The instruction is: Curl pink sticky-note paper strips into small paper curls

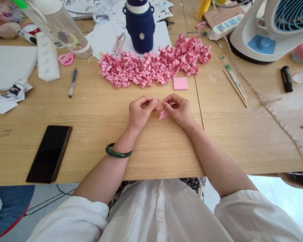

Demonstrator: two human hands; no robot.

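Note:
My left hand (140,111) and my right hand (179,108) meet at the middle of the wooden table (96,111), both pinched on one small pink paper piece (164,113). Its lower corner sticks out under my right fingers. A green bangle (117,153) sits on my left wrist. Just beyond my hands lies a small stack of pink square papers (180,83). Behind it spreads a long heap of curled pink paper pieces (154,65).
A black phone (49,153) lies front left. A pen (72,82), pink scissors (66,58), white foam blocks (47,57) and a clear bottle (63,28) are at the back left. A navy bottle (140,25) stands behind the heap. Right: chopsticks (236,84), fan (275,30), power strip (226,27), black tube (286,79).

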